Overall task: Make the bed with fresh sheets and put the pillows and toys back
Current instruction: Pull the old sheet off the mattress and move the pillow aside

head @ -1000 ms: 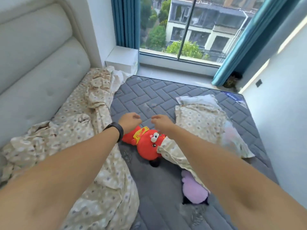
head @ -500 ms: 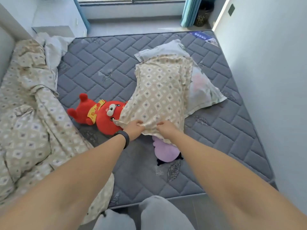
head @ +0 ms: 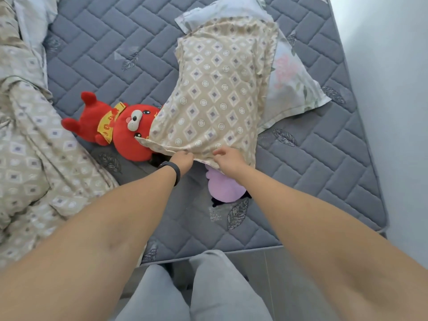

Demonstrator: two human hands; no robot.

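A beige diamond-patterned pillow [head: 217, 93] lies across the bare grey quilted mattress [head: 324, 158]. My left hand [head: 183, 161] and my right hand [head: 228, 158] both pinch its near hem, close together. A red plush toy [head: 111, 126] lies to the left, its head partly under the pillow's corner. A purple plush toy [head: 222, 188] sits just below my right hand, partly hidden by the pillow and my wrist. A second pillow in a pale floral case [head: 291, 82] lies under and to the right of the beige one.
A crumpled beige patterned duvet [head: 30, 144] is heaped along the mattress's left side. A white wall [head: 393, 89] runs close along the right edge. My grey-trousered legs [head: 203, 290] stand at the mattress's near edge, on grey floor.
The view has tilted down from the window to the mattress. My hands went from hovering over the red toy to gripping the beige pillow's near hem.
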